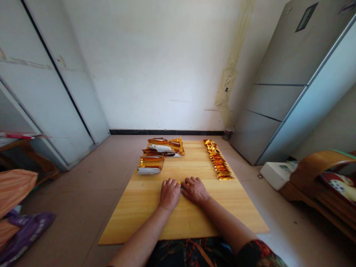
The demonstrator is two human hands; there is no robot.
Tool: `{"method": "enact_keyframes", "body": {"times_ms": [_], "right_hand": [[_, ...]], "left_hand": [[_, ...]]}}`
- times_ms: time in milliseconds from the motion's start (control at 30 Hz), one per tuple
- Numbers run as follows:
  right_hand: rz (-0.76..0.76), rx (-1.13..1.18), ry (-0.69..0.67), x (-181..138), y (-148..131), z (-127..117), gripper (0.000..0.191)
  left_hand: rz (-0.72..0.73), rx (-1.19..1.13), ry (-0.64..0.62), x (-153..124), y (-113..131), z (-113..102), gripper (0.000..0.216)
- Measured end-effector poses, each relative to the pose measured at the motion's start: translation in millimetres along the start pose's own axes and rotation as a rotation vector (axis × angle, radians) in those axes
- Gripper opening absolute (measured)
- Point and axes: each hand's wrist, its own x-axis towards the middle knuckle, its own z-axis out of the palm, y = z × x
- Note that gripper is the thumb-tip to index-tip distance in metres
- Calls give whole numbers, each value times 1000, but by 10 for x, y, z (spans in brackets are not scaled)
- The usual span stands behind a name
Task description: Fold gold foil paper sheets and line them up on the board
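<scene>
My left hand [170,194] and my right hand [195,190] rest close together near the middle of a wooden board [155,222]. Fingers of both hands are curled down and pinched in. Between them shows a small sliver of gold foil paper [179,183]; the rest of it is hidden under the fingers. Beyond my left hand lie bundles of flat gold foil paper [151,162] with white edges. Farther back sits another pile of gold foil paper [164,147]. Along the board's right side runs an overlapping row of shiny folded gold pieces [218,161].
A grey refrigerator [267,96] stands at the right, near a white box [278,176] and wooden furniture [308,181]. On the left are a pale cabinet [47,81], orange cloth [16,185] and a purple bag [27,237]. A white wall [155,74] closes the far side.
</scene>
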Motion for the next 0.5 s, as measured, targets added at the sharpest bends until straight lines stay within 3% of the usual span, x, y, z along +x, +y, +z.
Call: {"method": "enact_keyframes", "body": {"times_ms": [200, 500], "right_hand": [[-6, 18, -12, -116, 54, -46, 29], [115, 59, 26, -478, 188, 15, 41]], "left_hand": [[-20, -11, -1, -21, -1, 11, 16], [-66, -10, 10, 8, 26, 16, 17]]}}
